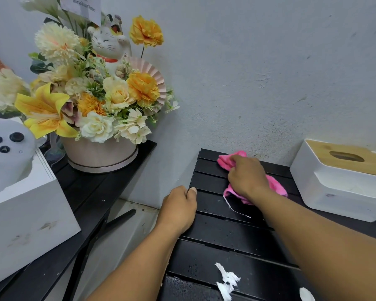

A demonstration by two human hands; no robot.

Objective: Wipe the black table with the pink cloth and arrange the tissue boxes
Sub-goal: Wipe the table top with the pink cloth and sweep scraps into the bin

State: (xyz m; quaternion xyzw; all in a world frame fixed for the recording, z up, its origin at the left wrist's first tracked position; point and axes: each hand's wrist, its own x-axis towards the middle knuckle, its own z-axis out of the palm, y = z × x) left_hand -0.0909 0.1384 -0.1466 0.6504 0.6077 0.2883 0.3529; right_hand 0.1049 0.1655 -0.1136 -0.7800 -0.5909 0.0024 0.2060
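The black slatted table [221, 235] fills the lower middle, with water droplets on its near slats. My right hand [246, 175] grips the crumpled pink cloth [276, 185] and presses it on the far slats near the wall. My left hand [179, 208] holds the table's left edge, thumb on top. A white tissue box with a wooden lid [343, 181] stands on the table at the right. Another white box [24, 216] sits on the left black table.
Torn white tissue scraps [227, 281] lie on the near slats. On a second black table [91, 192] at left stand a flower arrangement in a pink pot [100, 153] with a cat figurine [110, 45]. A gap to the floor separates the two tables. The grey wall is close behind.
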